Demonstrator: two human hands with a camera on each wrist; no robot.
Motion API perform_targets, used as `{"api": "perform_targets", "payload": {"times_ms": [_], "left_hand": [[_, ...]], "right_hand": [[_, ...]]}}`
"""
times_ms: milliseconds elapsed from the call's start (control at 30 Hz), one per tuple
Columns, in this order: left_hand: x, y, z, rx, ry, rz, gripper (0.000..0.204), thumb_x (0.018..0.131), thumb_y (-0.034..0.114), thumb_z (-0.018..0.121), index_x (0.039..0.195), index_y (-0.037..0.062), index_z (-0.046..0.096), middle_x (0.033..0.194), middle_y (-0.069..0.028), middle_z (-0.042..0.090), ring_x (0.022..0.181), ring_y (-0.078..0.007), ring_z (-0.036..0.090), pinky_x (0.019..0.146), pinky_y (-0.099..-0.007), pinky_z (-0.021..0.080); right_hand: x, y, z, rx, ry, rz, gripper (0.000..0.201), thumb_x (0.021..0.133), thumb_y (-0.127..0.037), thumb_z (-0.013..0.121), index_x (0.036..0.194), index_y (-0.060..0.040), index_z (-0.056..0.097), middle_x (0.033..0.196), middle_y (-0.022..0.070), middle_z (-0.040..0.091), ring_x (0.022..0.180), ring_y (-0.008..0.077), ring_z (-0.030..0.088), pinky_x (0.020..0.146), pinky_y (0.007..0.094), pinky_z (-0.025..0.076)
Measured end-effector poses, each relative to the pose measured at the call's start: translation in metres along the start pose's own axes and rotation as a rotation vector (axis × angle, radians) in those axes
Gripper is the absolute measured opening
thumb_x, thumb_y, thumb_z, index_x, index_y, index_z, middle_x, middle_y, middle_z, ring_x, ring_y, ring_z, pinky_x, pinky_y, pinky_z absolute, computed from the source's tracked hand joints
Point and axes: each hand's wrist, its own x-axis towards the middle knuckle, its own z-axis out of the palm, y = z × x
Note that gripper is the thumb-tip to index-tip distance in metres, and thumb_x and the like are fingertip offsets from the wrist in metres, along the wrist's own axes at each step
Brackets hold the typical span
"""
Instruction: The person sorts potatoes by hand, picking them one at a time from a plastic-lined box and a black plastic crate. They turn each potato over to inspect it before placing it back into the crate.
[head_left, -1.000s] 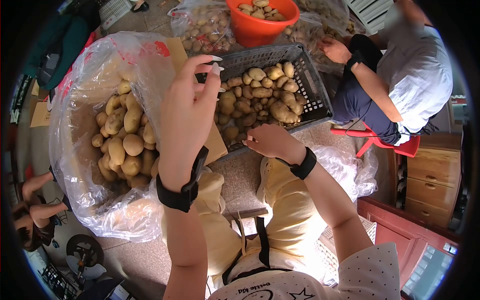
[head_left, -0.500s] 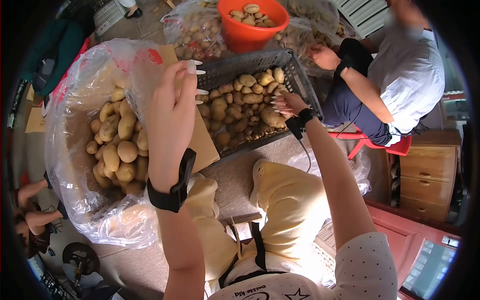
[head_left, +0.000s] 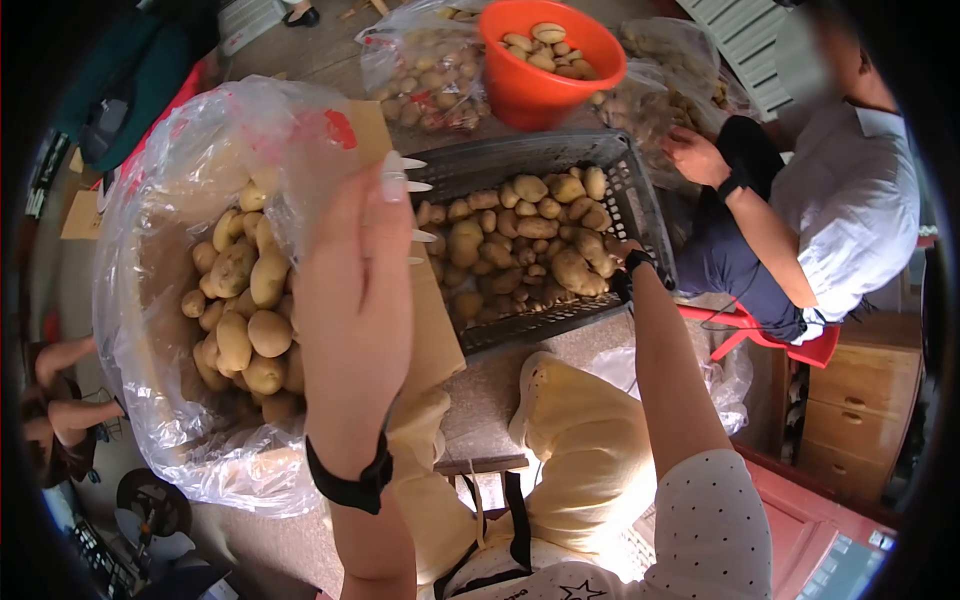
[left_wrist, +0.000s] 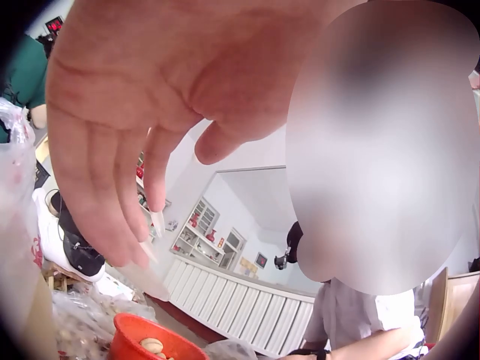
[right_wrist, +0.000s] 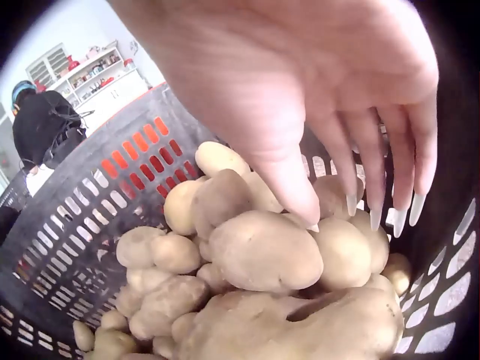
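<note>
My right hand is down in the black plastic crate, at its right end. In the right wrist view its fingers extend loosely downward over the potatoes, and the thumb tip overlaps the edge of an oval potato. A big knobbly potato lies just in front of it. Smaller potatoes fill much of the crate. My left hand hovers between the crate and a plastic-lined box, holding nothing, with its long-nailed fingers extended. Larger, smoother potatoes are piled in that box.
Clear plastic lining spills over the box's sides, and a cardboard flap stands beside the crate. Behind are a red bucket of potatoes and bags of potatoes. Another person sits at right on a red stool.
My right hand has gone from the crate's front edge into its right end, over the potatoes. The left hand stays raised with its fingers now closer together. The head view has shifted.
</note>
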Motion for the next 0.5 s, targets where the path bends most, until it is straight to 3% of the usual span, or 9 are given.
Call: {"api": "perform_targets", "payload": {"times_ms": [33, 100, 133, 200, 267, 300, 433, 500], "left_hand": [[0.0, 0.001, -0.001, 0.022, -0.021, -0.022, 0.041, 0.099, 0.034, 0.042, 0.114, -0.0004, 0.057, 0.078, -0.0169, 0.061, 0.07, -0.0259, 0.059, 0.066, -0.0351, 0.044], [0.001, -0.002, 0.0, 0.044, -0.037, -0.024, 0.041, 0.099, 0.034, 0.043, 0.113, -0.0016, 0.057, 0.074, -0.0169, 0.059, 0.064, -0.0273, 0.057, 0.062, -0.0359, 0.044], [0.002, -0.003, 0.0, 0.049, -0.032, -0.029, 0.041, 0.099, 0.034, 0.043, 0.113, -0.0016, 0.057, 0.074, -0.0169, 0.059, 0.064, -0.0273, 0.057, 0.062, -0.0359, 0.044], [0.002, -0.005, 0.003, 0.015, -0.031, -0.017, 0.04, 0.099, 0.034, 0.042, 0.111, -0.0017, 0.057, 0.074, -0.0177, 0.059, 0.065, -0.0278, 0.058, 0.063, -0.0361, 0.044], [0.002, -0.003, 0.002, 0.016, -0.036, -0.025, 0.041, 0.099, 0.034, 0.042, 0.111, -0.0019, 0.057, 0.075, -0.0178, 0.059, 0.065, -0.0282, 0.058, 0.063, -0.0364, 0.044], [0.002, -0.002, 0.001, 0.021, -0.039, -0.03, 0.041, 0.099, 0.034, 0.042, 0.111, -0.002, 0.057, 0.076, -0.0179, 0.059, 0.066, -0.0287, 0.058, 0.063, -0.0367, 0.044], [0.003, -0.003, 0.003, 0.011, -0.02, -0.019, 0.041, 0.099, 0.034, 0.041, 0.111, -0.0021, 0.057, 0.077, -0.018, 0.06, 0.067, -0.0295, 0.058, 0.064, -0.0371, 0.044], [0.003, -0.002, 0.002, 0.016, -0.03, -0.023, 0.041, 0.099, 0.034, 0.041, 0.11, -0.0019, 0.057, 0.078, -0.0183, 0.06, 0.068, -0.03, 0.058, 0.065, -0.0374, 0.044]], "right_hand": [[-0.008, -0.008, -0.006, 0.058, 0.002, 0.097, 0.03, 0.077, -0.024, 0.07, 0.079, 0.0057, 0.065, 0.074, 0.0139, 0.064, 0.062, 0.0229, 0.063, 0.054, 0.0344, 0.052], [-0.014, -0.018, -0.005, -0.152, 0.009, -0.056, 0.031, 0.079, -0.023, 0.065, 0.095, 0.0045, 0.064, 0.081, 0.0173, 0.067, 0.072, 0.0262, 0.067, 0.06, 0.0352, 0.056], [-0.011, -0.014, -0.007, -0.307, -0.054, -0.238, 0.034, 0.08, -0.023, 0.064, 0.101, 0.0041, 0.063, 0.083, 0.0189, 0.067, 0.073, 0.0274, 0.067, 0.061, 0.0359, 0.056], [-0.005, -0.009, -0.004, -0.139, -0.046, -0.211, 0.04, 0.079, -0.024, 0.067, 0.11, 0.0004, 0.061, 0.085, 0.0202, 0.067, 0.072, 0.0265, 0.068, 0.064, 0.0367, 0.057], [0.003, -0.008, -0.007, -0.01, -0.214, 0.031, 0.043, 0.073, -0.023, 0.073, 0.11, -0.0035, 0.063, 0.087, 0.0184, 0.068, 0.074, 0.0237, 0.068, 0.066, 0.035, 0.056], [-0.026, -0.024, -0.023, -0.077, -0.24, 0.016, 0.046, 0.066, -0.02, 0.079, 0.107, -0.0033, 0.065, 0.087, 0.0139, 0.069, 0.075, 0.0201, 0.068, 0.068, 0.0324, 0.055], [-0.037, -0.03, -0.027, -0.241, -0.308, -0.017, 0.043, 0.063, -0.019, 0.081, 0.099, 0.0002, 0.066, 0.085, 0.0116, 0.07, 0.072, 0.0179, 0.067, 0.067, 0.0305, 0.053], [-0.037, -0.027, -0.02, -0.335, -0.215, -0.105, 0.045, 0.066, -0.03, 0.08, 0.095, 0.0012, 0.066, 0.081, 0.0104, 0.07, 0.065, 0.0155, 0.064, 0.063, 0.0299, 0.052]]}}
